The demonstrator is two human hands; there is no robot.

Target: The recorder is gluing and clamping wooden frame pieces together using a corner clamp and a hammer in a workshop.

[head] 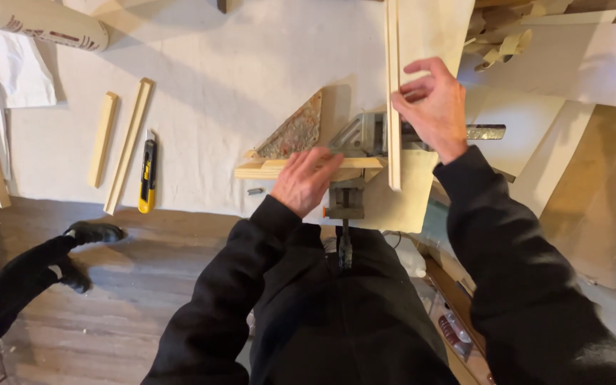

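While the left hand (305, 180) lies flat, fingers extended, pressing the horizontal strip (269, 168) into the corner clamp (356, 146), the right hand (433, 107) pinches the upright strip (393, 85). Both strips meet at the clamp; whether the joint is tightened cannot be told.

We're looking down on a table (237, 64) covered with a pale cloth, its near edge in soft shadow. Below it we see a dark wooden plank floor (108, 314), and light plywood sheets (593, 185) stacked at right.
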